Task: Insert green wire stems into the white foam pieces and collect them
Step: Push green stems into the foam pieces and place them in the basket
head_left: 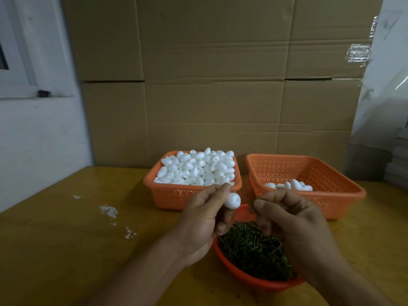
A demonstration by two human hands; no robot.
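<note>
My left hand (205, 214) pinches a white egg-shaped foam piece (233, 200) between thumb and fingers, just above the round orange bowl (247, 278) full of short green wire stems (254, 248). My right hand (289, 219) hovers over the same bowl with its fingers curled and its fingertips pinched together close to the foam piece; whether a stem is between them cannot be seen. An orange basket (176, 194) heaped with white foam pieces (196, 167) stands behind my left hand. A second orange basket (340, 198) at the right holds a few foam pieces (291, 185).
The yellow-brown table (66, 239) carries white foam crumbs (108, 212) on its left part. Large cardboard boxes (209, 85) stand as a wall right behind the baskets. A white wall is at the left, and plastic-wrapped stacks (384, 107) at the right.
</note>
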